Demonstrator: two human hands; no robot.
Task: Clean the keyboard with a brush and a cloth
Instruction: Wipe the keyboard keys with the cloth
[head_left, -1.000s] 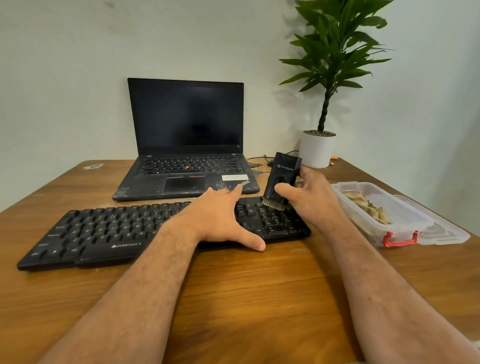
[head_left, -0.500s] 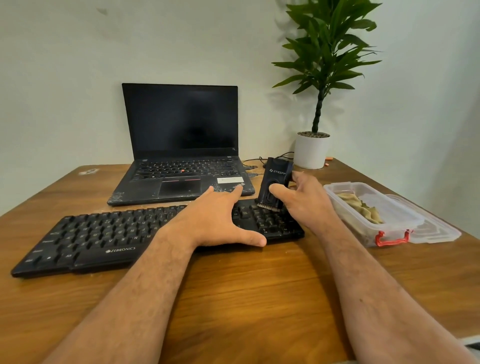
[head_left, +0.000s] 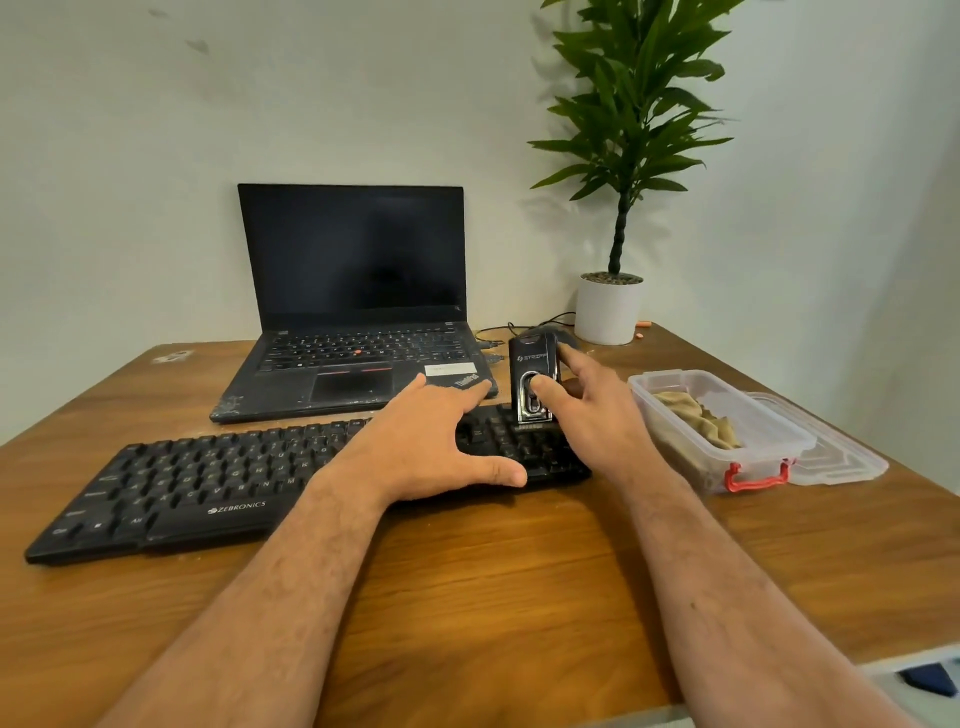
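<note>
Keyboard (head_left: 218, 483) lies along the front of the desk (head_left: 467, 597), black, slightly askew, just ahead of the laptop (head_left: 358, 332). Left hand (head_left: 431, 447) rests flat on the keys right of centre, fingers spread and straight, thumb over the near edge; it reads as a steadying hold. Right hand (head_left: 587, 415) grips the brush (head_left: 532, 384) upright, thumb on its front face, fingers behind; bristles point down at the far row of the right-hand key block, apparently touching, though the contact is too small to confirm. Judgement: brushing stage under way at the right end; whether the left and middle keys are done cannot be told from here. Cloth wipe looks not yet begun. Container check: clear plastic box (head_left: 727, 431) with red latch, near the keyboard's right end, open; cloth (head_left: 696, 421) lies crumpled inside, tan, untouched. Its lid (head_left: 836, 457) sits on the desk just beside it, on the right. Nothing else visible in the box.
</note>
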